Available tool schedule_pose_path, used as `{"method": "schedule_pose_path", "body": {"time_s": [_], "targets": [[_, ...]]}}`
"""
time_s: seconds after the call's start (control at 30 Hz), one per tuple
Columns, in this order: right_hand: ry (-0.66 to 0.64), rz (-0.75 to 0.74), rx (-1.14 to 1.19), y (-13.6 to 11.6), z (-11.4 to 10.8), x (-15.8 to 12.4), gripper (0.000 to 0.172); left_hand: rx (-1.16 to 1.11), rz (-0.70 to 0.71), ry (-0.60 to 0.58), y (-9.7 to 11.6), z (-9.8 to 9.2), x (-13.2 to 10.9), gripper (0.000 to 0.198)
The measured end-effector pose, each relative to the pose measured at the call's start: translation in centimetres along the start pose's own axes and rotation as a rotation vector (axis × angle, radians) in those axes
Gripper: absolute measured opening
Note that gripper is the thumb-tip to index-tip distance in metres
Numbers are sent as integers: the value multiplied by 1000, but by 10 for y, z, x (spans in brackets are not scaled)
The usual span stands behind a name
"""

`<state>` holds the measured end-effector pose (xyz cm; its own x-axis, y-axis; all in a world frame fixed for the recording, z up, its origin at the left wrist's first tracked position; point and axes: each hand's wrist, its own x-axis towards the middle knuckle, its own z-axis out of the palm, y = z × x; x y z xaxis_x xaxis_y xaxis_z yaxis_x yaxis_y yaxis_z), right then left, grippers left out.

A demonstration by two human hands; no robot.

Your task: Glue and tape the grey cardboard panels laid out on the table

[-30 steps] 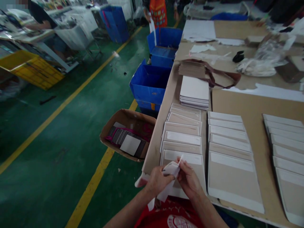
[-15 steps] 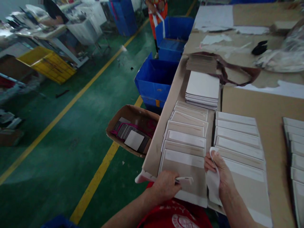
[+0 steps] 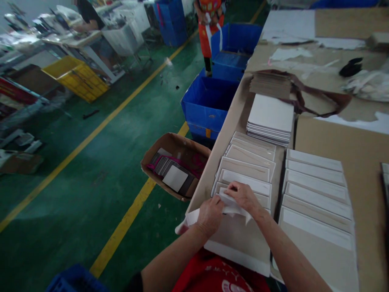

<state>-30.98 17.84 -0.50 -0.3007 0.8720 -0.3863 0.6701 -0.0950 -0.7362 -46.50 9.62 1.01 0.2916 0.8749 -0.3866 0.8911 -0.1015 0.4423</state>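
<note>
My left hand [image 3: 210,215] is closed on a thin white strip [image 3: 192,217], one end of which sticks out on its left side. My right hand [image 3: 244,198] pinches white strip material [image 3: 233,207] right beside it, so the two hands almost meet. Whether both hold one strip or separate ones I cannot tell. Beneath them lies the front beige panel [image 3: 243,239] of an overlapping row with white bands. To the right, a second overlapping row of beige panels [image 3: 317,247] shows white bands along the upper edges.
Behind the rows stands a stack of white boards [image 3: 270,111], then a brown bundle [image 3: 270,84]. A cardboard box [image 3: 165,142] with boards sits on the floor left of the table. Blue bins [image 3: 200,115] line the table's side; another person [image 3: 209,24] stands beyond.
My right hand has moved left from the right row, bringing its white strip to my left hand. My left hand has risen slightly over the left row. The view has shifted a little.
</note>
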Motion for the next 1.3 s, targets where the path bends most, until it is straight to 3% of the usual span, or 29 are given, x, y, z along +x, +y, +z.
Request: {"method": "schedule_pose_path", "body": {"time_s": [0.37, 0.87, 1.3], "targets": [[-16, 40, -302, -6, 9, 11, 18, -17, 35, 64, -8, 8, 1, 20], [-37, 60, -408, -11, 10, 11, 27, -41, 21, 44, -8, 3, 3, 19], [-34, 54, -462, -12, 14, 13, 24, -18, 32, 21, -10, 6, 8, 23]]}}
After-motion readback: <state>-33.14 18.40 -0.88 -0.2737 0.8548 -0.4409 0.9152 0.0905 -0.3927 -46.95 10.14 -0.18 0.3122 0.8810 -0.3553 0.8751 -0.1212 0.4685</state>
